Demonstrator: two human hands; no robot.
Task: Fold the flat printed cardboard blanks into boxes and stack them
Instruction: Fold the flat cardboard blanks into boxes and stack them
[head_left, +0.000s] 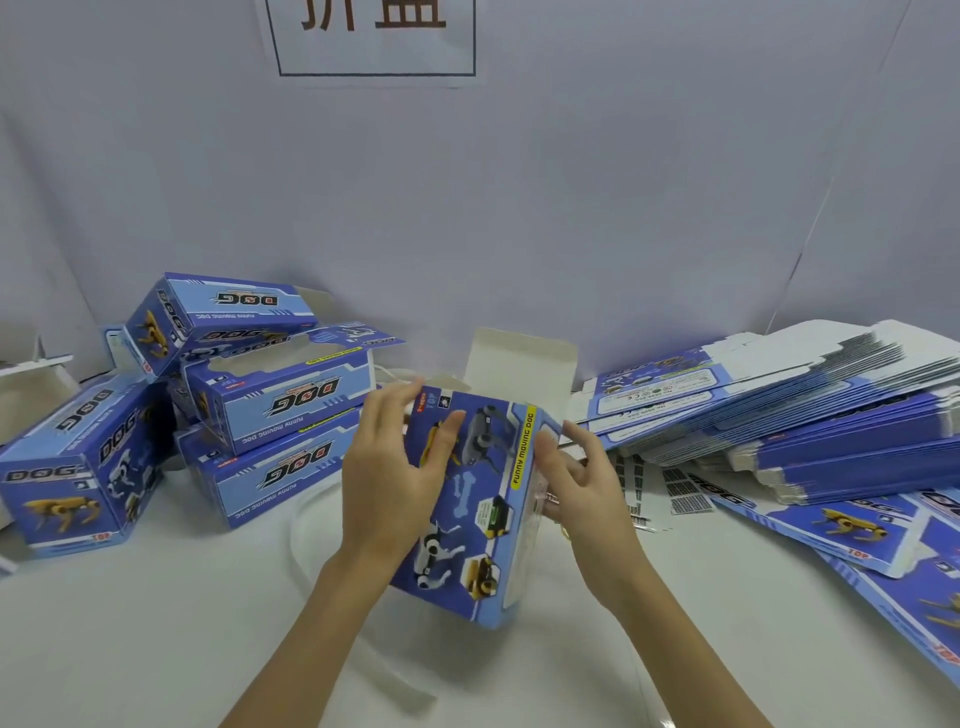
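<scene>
White tabletop (208, 623) runs up to a pale wall carrying one framed paper sign (376, 36). At the centre, a blue printed box (470, 509) stands on end on the table, its white top flap (519, 364) raised and open. The left hand (395, 478) lies against the box's left face with fingers stretched out and the thumb laid across the printed front. The right hand (582, 488) sits at the box's right edge, fingers loosely spread and touching the side panel; whether it actually grips the box cannot be told.

Left of the hands are four folded boxes: three stacked in a leaning pile (270, 400), the top one tilted, and one more (78, 478) lying just beside them nearer the table's left edge. To the right, a thick fanned stack of flat blanks (779, 415) rests on the table, too many to count, with at least two further loose blanks (852, 525) spread out flat in front of it.
</scene>
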